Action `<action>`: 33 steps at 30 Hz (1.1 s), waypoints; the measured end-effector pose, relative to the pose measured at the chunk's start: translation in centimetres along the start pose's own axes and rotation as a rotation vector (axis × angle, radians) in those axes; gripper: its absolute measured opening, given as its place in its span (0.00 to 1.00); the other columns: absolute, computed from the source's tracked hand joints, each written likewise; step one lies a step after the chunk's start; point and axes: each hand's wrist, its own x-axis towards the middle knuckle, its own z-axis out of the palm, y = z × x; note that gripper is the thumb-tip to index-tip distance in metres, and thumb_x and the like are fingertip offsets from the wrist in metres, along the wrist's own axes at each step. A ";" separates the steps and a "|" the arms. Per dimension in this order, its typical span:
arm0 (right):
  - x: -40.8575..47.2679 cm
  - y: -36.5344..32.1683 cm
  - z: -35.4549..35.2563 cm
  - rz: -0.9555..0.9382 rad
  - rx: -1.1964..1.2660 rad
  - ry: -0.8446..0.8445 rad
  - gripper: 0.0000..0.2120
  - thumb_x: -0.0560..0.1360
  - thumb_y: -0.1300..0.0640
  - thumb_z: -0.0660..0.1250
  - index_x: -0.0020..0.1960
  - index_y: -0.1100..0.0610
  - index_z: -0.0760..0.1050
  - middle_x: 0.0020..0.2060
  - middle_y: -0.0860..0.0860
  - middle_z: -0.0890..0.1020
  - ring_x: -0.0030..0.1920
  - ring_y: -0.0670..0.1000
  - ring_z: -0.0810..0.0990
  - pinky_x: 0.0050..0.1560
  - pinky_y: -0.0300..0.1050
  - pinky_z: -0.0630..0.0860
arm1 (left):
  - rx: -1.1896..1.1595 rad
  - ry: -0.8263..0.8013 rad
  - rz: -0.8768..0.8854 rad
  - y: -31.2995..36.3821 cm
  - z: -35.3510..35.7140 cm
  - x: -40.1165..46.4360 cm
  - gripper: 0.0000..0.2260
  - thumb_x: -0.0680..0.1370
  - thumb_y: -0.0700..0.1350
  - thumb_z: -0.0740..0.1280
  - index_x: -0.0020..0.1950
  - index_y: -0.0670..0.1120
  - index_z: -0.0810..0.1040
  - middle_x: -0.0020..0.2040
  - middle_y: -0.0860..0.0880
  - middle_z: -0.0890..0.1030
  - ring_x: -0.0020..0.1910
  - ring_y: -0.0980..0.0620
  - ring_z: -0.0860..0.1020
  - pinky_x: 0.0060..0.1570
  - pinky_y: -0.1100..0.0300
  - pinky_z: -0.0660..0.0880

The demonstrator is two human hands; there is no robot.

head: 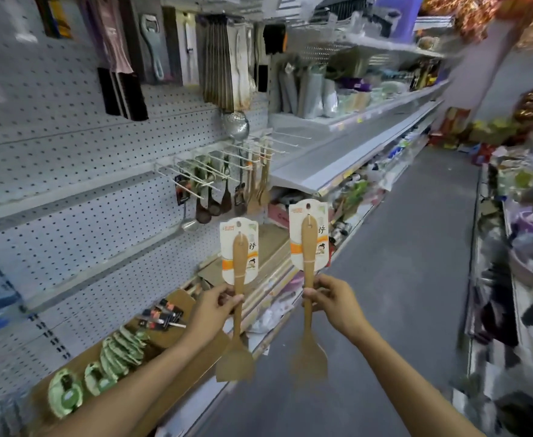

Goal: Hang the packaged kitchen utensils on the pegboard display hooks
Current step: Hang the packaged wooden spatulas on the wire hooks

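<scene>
Two carded wooden spatulas, one per hand. Left hand (216,305) pinched the left spatula (237,298) mid-handle, card above the fingers, blade below. Right hand (331,298) gripped the right spatula (308,279) the same way. Both held upright in the aisle, off the pegboard (69,159), well short of its hooks (214,167).

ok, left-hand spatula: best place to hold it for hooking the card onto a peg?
Hold the bare handle just below the card, as the left hand does on the wooden spatula, coming in from the side. The card and its top hang hole stay uncovered, the blade hangs down, and the pegboard hooks lie ahead.
</scene>
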 end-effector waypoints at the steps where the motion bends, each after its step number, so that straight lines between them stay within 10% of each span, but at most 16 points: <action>1: 1.6 0.5 -1.3 -0.010 -0.003 -0.029 0.05 0.77 0.66 0.68 0.44 0.59 0.79 0.36 0.55 0.83 0.40 0.56 0.85 0.43 0.52 0.83 | -0.011 0.030 -0.017 0.6 1.2 0.9 0.02 0.78 0.47 0.70 0.46 0.53 0.83 0.40 0.48 0.84 0.41 0.50 0.83 0.47 0.43 0.80; 6: 8.1 1.0 -7.3 -0.042 0.010 -0.125 0.02 0.77 0.66 0.68 0.46 0.65 0.78 0.39 0.59 0.80 0.37 0.51 0.85 0.37 0.40 0.81 | -0.021 0.114 -0.091 4.2 6.2 5.1 0.02 0.78 0.45 0.70 0.46 0.50 0.83 0.41 0.48 0.85 0.41 0.50 0.83 0.48 0.40 0.79; 33: 45.5 11.7 -20.6 -0.030 -0.056 -0.262 0.10 0.74 0.67 0.71 0.39 0.53 0.81 0.36 0.59 0.82 0.36 0.56 0.84 0.37 0.46 0.79 | -0.007 0.112 -0.154 3.9 19.7 40.9 0.03 0.75 0.51 0.73 0.44 0.54 0.82 0.41 0.54 0.84 0.42 0.52 0.82 0.49 0.46 0.79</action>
